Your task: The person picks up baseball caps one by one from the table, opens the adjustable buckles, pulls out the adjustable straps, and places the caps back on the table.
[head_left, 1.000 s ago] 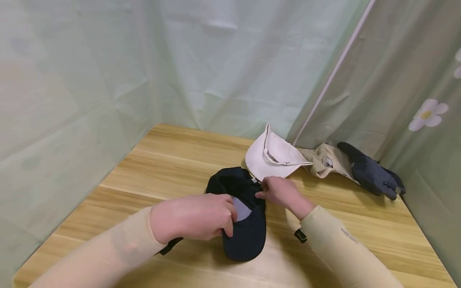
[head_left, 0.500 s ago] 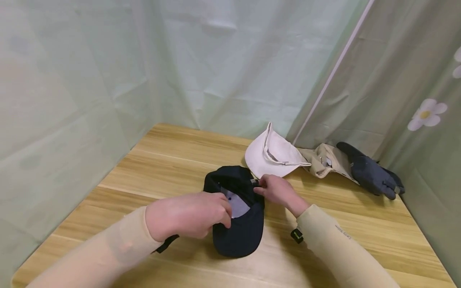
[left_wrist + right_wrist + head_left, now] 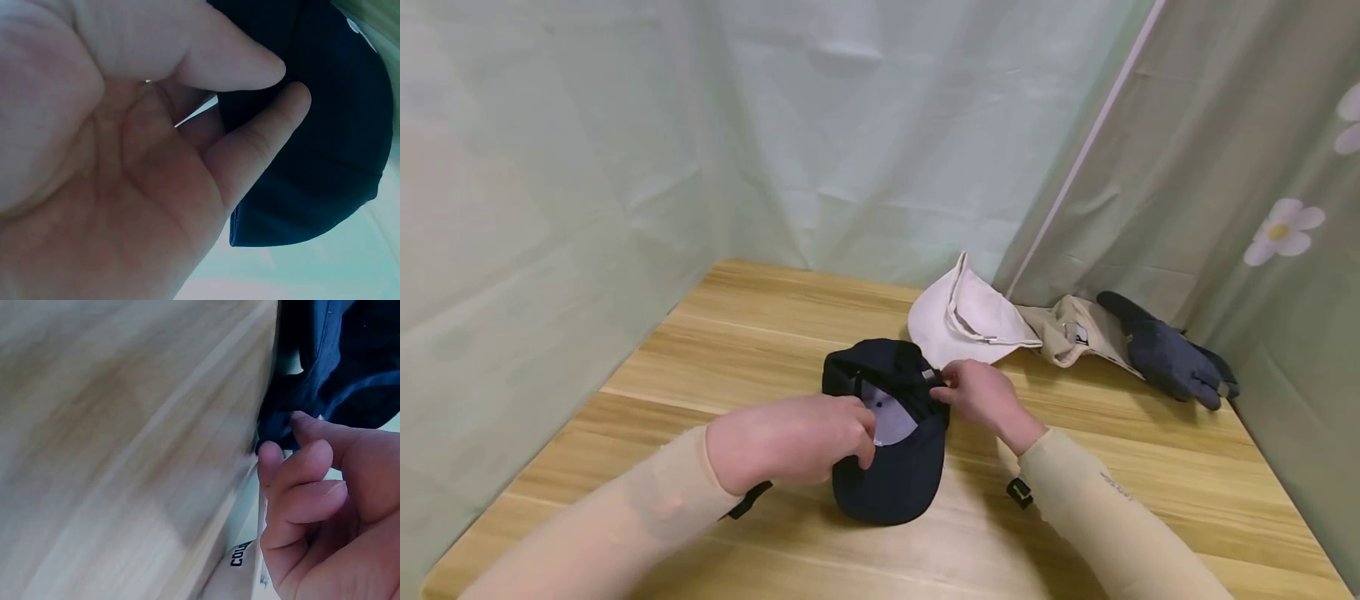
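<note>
A dark navy baseball cap lies on the table with its hollow side up, its brim toward me and a pale grey panel showing inside. At its left side my left hand pinches the edge; in the left wrist view the thumb lies against the dark cloth and some fingers are partly hidden. My right hand pinches the cap's back strap at the right, near a small light buckle. In the right wrist view the thumb and forefinger hold the strap while the other fingers curl.
Just behind the navy cap sits a white cap, hollow side facing me. Right of it lie a beige cap and a dark grey-blue item with finger-like lobes. Curtains stand behind the wooden table.
The navy cap's brim has swung slightly left and away from me, and more of its pale inside shows. My left hand has shifted a little left with it; the right hand keeps its hold.
</note>
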The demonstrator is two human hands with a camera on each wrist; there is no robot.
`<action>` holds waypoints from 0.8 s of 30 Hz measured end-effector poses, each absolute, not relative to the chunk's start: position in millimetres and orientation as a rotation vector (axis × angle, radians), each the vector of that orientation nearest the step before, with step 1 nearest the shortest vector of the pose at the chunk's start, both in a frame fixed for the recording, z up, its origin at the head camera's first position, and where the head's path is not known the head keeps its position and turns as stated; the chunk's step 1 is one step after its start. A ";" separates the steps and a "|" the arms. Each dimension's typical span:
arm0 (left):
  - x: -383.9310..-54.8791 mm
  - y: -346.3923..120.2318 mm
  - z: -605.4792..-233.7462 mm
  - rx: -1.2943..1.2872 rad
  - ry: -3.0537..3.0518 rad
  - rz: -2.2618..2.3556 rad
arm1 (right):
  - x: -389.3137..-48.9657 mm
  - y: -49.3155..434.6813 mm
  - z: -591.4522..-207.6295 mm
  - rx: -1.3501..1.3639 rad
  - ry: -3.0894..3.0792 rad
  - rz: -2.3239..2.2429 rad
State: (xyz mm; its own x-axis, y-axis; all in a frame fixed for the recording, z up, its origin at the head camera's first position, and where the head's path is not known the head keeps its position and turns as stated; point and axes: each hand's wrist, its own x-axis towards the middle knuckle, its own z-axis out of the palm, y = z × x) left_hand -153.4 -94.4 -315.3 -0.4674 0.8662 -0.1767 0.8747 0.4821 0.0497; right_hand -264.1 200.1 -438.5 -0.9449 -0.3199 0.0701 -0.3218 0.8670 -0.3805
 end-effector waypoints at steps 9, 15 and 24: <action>-163.4 -96.3 -321.3 1.531 2.559 -0.050 | -244.2 206.4 -419.1 0.542 -3.019 0.854; -168.0 -98.8 -326.2 1.471 2.623 -0.085 | -214.6 210.8 -385.3 0.357 -3.009 0.982; -172.4 -87.2 -325.7 1.388 2.818 -0.153 | -191.5 227.3 -374.7 0.324 -2.869 1.072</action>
State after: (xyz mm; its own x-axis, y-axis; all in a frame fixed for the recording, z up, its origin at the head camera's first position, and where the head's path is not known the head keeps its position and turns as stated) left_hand -172.4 -87.2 -325.7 -0.6106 0.7909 -0.0401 0.7906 0.6059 -0.0889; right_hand -191.5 227.3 -374.7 -0.9760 -0.1747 0.1302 -0.2173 0.7357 -0.6415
